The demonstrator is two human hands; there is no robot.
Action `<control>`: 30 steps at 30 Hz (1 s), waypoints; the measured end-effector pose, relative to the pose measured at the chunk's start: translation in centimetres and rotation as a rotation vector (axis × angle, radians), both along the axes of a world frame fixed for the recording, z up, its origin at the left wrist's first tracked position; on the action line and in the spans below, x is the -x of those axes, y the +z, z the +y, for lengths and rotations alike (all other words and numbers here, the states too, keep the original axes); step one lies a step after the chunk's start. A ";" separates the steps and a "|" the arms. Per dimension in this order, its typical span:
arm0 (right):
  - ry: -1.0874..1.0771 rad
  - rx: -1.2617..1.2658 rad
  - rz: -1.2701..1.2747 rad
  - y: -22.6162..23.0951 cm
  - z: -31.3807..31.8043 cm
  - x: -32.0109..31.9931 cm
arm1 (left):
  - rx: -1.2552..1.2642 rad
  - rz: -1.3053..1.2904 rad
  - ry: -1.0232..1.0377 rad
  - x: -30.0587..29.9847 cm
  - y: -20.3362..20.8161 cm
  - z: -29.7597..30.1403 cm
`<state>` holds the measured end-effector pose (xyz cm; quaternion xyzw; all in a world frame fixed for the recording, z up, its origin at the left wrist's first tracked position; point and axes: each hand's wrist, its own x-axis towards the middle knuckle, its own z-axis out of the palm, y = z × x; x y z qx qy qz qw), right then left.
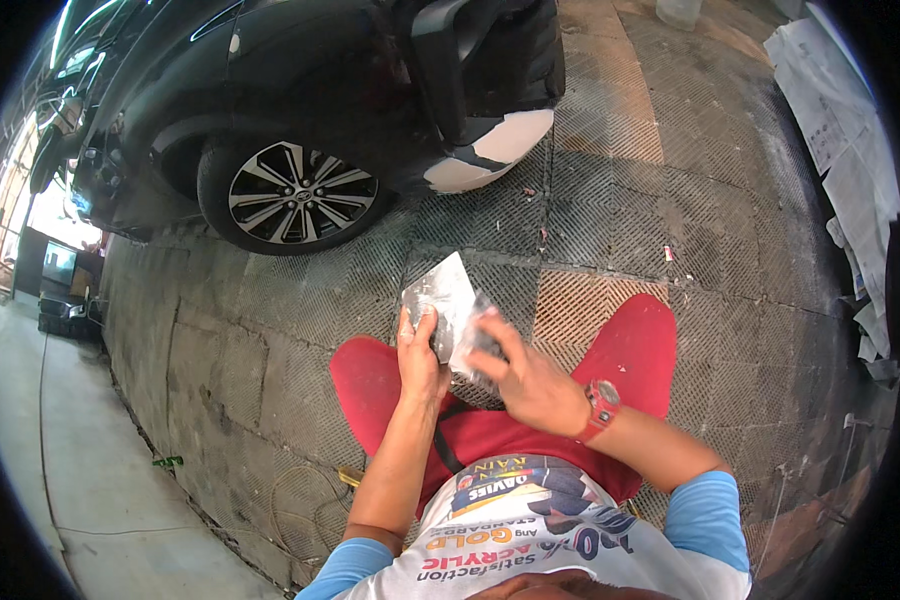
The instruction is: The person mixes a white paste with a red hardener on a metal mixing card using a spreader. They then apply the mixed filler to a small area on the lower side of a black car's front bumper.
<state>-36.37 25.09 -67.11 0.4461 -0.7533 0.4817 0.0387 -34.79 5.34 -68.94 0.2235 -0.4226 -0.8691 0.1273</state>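
A flat, thin, grey-and-white plate [452, 296] with a pointed far corner is held up over my lap. My left hand [420, 350] grips its left edge, thumb lying on the pale face and fingers behind it. Close against the plate's right side is my right hand [535, 385], fingers bent inward and a red watch on the wrist. Between those fingers and the plate shows a greyish, blurred thing [482, 340]. Motion smears it, so its kind cannot be made out. Both hands are above my red-clothed knees.
Ahead stands a black car with a spoked wheel [302, 195]; its bumper corner has a white patch [500, 150]. Ribbed tiles [610, 225] cover the floor, with small scraps on them. Paper sheeting [835, 120] hangs at the right. A thin hose [285, 520] lies at the lower left.
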 end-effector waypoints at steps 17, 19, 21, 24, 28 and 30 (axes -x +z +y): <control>0.167 0.327 -1.119 -1.0 0.8 2.0 | 0.327 0.033 0.211 0.1 0.6 -0.3; 0.204 -0.136 -0.942 0.0 3.0 3.3 | 0.259 0.109 0.236 -0.1 1.1 -0.9; 0.054 0.102 -0.894 -1.6 3.8 4.6 | 0.097 0.016 0.067 -0.7 1.6 -1.7; 0.073 0.702 -1.253 0.2 5.1 6.9 | 0.020 -0.157 -0.277 -1.7 1.7 -1.3; 0.248 0.555 -1.436 -2.9 5.5 6.0 | -0.178 -0.031 -0.409 -2.2 1.3 -1.1; 0.103 0.318 -1.158 -3.3 5.8 6.1 | -0.171 -0.023 -0.263 -1.3 2.0 -1.0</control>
